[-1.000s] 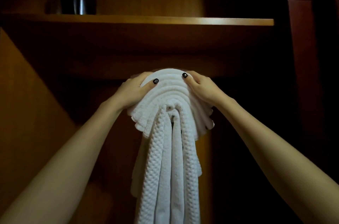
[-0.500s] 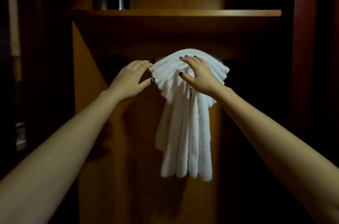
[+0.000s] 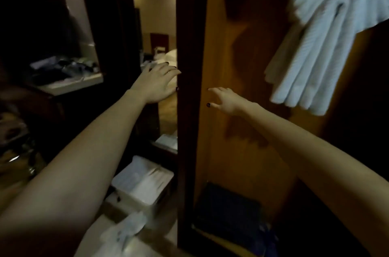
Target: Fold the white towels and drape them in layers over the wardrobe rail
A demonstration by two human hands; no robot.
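The white towels (image 3: pixel 320 31) hang in fanned layers at the upper right, inside the wardrobe; the rail under them is hidden. Neither hand touches them. My left hand (image 3: pixel 156 84) is stretched out with fingers spread, just left of the dark wardrobe side panel (image 3: pixel 189 67), and holds nothing. My right hand (image 3: pixel 226 101) reaches forward inside the wardrobe, fingers loosely extended, empty, well below and left of the towels.
A white box (image 3: pixel 143 185) and crumpled plastic (image 3: pixel 124 231) lie on the floor at the lower left. A dark item (image 3: pixel 227 210) sits on the wardrobe floor. A cluttered counter (image 3: pixel 63 81) stands at the left; a bed (image 3: pixel 170 56) shows beyond.
Both hands have let go of the towels and dropped away to the left. The view has swung left and down, so the towels now sit at the upper right.
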